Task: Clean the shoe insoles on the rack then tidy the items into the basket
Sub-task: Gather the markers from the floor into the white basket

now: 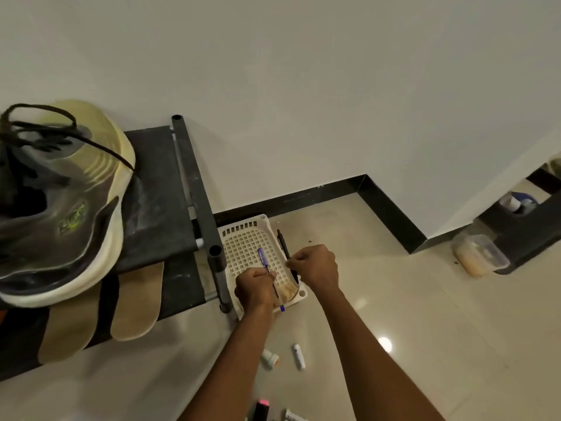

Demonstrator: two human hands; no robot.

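A white perforated basket [246, 241] stands on the floor beside the dark shoe rack [158, 189]. Over the basket my left hand [255, 288] grips a purple pen [263, 259], and a brush [287, 290] with pale bristles lies under it. My right hand [315, 265] pinches a black pen [283, 243] at the basket's right rim. Two tan insoles [139, 302] lie on the rack's lower shelf. A grey sneaker [57, 202] with a cream sole and black laces sits on the upper shelf.
On the tiles near my forearms lie a small bottle [269, 358], a white tube [299, 356], a pink-capped marker [261, 410] and another tube [293, 416]. A clear plastic container [479, 253] stands at the right by a dark ledge. A black skirting runs along the wall.
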